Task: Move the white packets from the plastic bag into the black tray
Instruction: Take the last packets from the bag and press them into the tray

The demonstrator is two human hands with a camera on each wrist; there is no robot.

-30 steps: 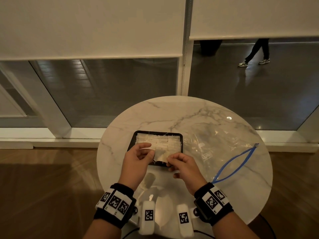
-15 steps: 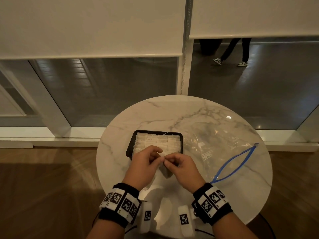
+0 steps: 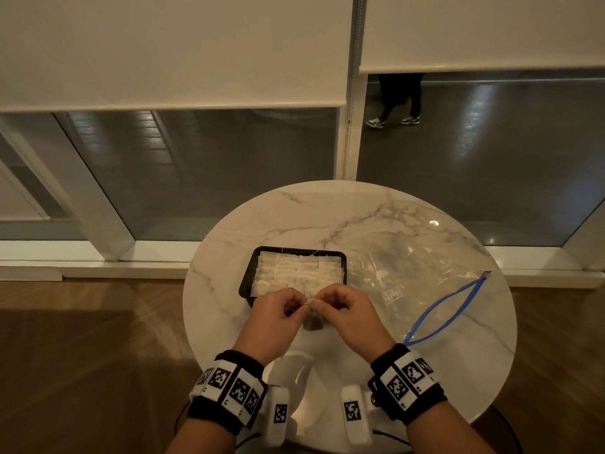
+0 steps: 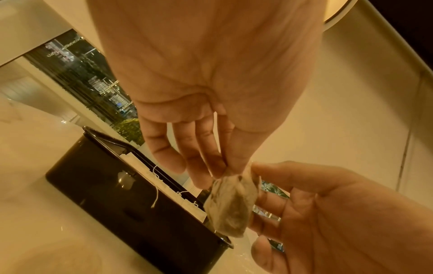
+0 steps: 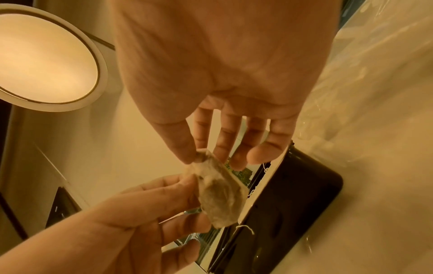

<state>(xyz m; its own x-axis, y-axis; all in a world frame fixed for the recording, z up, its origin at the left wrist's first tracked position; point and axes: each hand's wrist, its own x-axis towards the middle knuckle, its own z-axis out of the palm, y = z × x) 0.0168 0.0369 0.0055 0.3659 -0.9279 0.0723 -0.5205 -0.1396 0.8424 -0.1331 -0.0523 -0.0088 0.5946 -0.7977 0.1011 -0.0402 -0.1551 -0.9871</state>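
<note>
I have one white packet [image 4: 230, 204] pinched by its top edge in both my left hand [image 3: 278, 311] and right hand [image 3: 343, 311], each grip grasping it just above the black tray's [image 3: 246, 283] near rim, probably to straighten it before laying it on the packets there.

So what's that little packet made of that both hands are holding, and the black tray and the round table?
The packet looks like thin, see-through filter paper: dark bits show through it, and it crumples where the left hand and right hand pinch it. The black tray seems to be glossy plastic, with shiny reflections on its wall. The table looks like polished marble with grey veins, though it could be imitation.
</note>
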